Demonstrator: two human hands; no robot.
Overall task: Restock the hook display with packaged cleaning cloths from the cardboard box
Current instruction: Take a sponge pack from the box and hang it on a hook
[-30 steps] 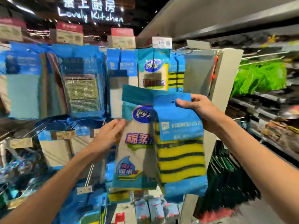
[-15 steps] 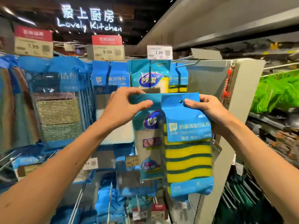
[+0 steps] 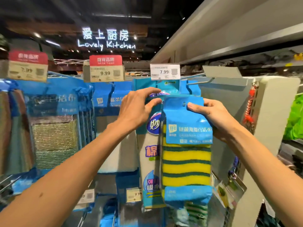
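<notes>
Hanging step: right hand [image 3: 216, 118] pinches striped pack [image 3: 186, 145] by its header, left hand [image 3: 137, 110] grips white pack [image 3: 150, 158]; next, likely thread holes onto far hook [image 3: 196, 79].

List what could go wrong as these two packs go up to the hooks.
1. The right hand pinches the striped sponge pack beside its hang hole, so the thumb may block the bare hook.
2. The left hand grips the white cloth pack by its top edge only; it might slip.
</notes>
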